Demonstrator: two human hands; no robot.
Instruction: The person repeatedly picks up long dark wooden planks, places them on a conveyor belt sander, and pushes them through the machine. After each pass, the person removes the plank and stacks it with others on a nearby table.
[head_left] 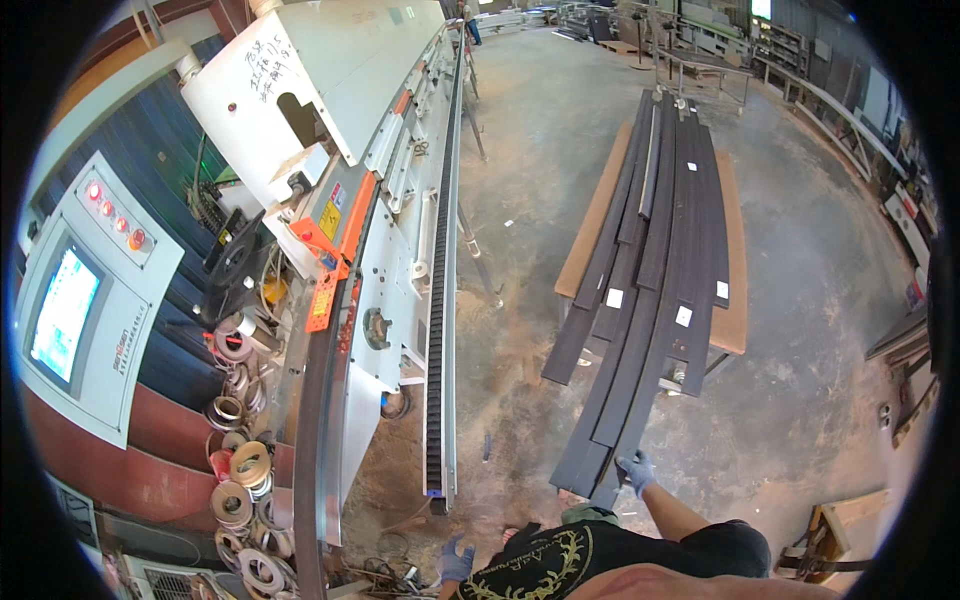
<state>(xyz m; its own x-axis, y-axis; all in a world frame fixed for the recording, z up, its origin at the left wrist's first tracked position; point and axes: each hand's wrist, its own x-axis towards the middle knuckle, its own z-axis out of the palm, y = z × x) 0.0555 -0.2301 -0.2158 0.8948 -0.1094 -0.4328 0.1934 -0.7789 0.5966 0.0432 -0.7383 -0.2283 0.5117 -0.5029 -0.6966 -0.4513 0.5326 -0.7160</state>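
My right hand (637, 472), in a grey-blue glove, grips the right edge of a long dark board (625, 437) near its close end. Beside it lie further long dark boards, stacked lengthwise with staggered ends; a shorter dark board (570, 345) ends farther back on the left. White labels (683, 316) are stuck on several boards. My left hand (457, 558), gloved too, hangs low near the front end of the machine's conveyor. Its fingers are apart and nothing shows in them.
A long white machine (384, 310) with a black-tracked conveyor (437, 380) runs along the left. Its control panel (97, 300) has a lit screen. Rolls of edge tape (250, 465) pile below. Brown panels (733, 300) lie under the boards. A wooden frame (845, 530) stands at the lower right.
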